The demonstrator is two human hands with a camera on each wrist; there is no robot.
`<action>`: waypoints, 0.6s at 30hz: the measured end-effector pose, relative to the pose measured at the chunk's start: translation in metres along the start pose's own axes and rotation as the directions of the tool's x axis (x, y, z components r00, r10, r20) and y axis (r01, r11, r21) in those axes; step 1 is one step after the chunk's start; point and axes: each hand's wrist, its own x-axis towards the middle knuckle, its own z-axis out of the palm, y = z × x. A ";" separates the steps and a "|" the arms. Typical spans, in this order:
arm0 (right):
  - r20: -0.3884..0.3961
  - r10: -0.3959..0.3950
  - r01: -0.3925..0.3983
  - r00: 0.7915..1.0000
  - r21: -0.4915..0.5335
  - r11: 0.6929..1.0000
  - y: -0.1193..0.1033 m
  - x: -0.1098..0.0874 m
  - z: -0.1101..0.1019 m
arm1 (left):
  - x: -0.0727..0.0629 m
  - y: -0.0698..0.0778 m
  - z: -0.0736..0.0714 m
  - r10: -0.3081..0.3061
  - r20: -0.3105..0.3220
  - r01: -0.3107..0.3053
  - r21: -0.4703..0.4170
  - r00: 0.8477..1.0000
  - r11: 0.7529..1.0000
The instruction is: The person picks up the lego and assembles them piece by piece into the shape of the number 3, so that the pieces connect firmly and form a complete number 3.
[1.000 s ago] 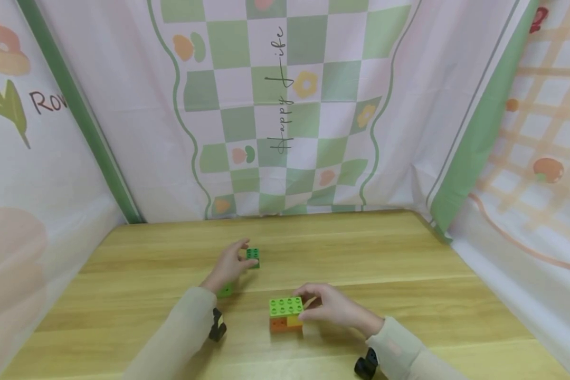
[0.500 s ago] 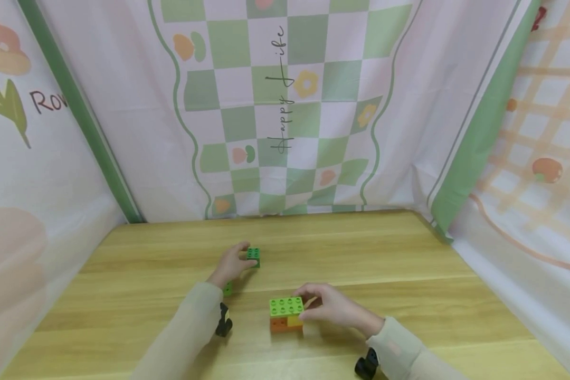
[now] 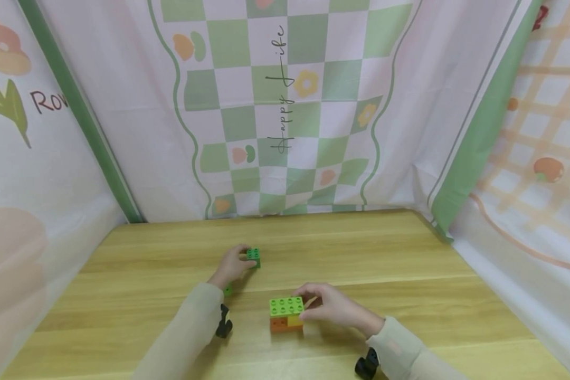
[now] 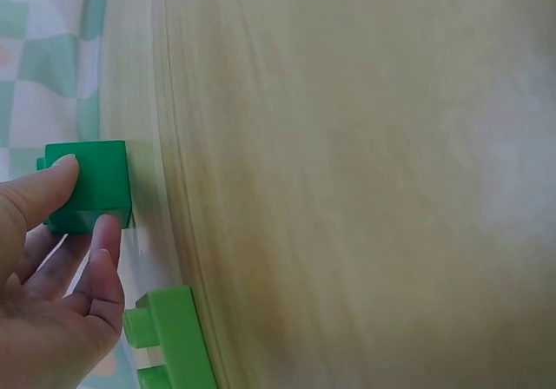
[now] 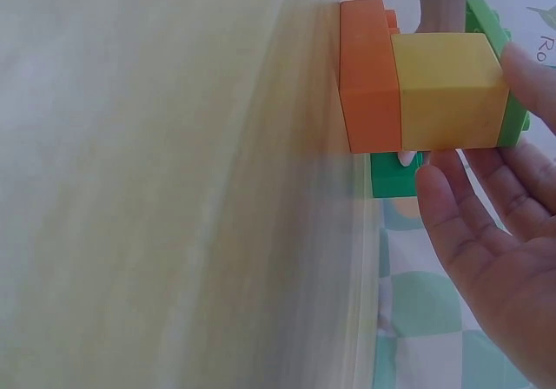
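A dark green building block (image 3: 254, 257) with studs on top is pinched by my left hand (image 3: 230, 265), far out on the table. In the left wrist view the thumb lies on one face of that green block (image 4: 97, 176), with fingers on its other side. My right hand (image 3: 331, 307) holds the right end of a block stack (image 3: 286, 315). The stack has a lime eight-stud plate on top, a yellow block (image 5: 452, 94) below its right part and an orange brick (image 5: 370, 76) at the bottom. Its thumb presses the lime plate (image 5: 512, 102).
A light green block (image 3: 227, 291) lies on the wooden table (image 3: 385, 253), partly hidden under the left wrist. In the left wrist view this light green block (image 4: 180, 337) shows studs on its side. Patterned curtains (image 3: 304, 121) enclose the table at the back and sides.
My left forearm has shifted slightly right and forward, covering more of the light green block. The dark green block has turned slightly in the left hand. The right hand and stack stay put.
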 end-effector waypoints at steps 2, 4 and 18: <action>0.000 0.002 -0.002 1.000 0.001 1.000 0.000 0.000 0.000 | 0.000 0.000 -0.001 -0.007 0.000 0.007 -0.006 1.000 1.000; -0.001 0.002 -0.002 1.000 0.000 1.000 0.000 0.000 0.000 | 0.000 0.000 -0.001 -0.012 -0.005 0.012 -0.004 1.000 1.000; 0.005 0.003 -0.003 1.000 0.001 1.000 -0.001 -0.001 0.000 | -0.012 0.007 -0.016 0.029 -0.039 -0.029 0.004 0.999 1.000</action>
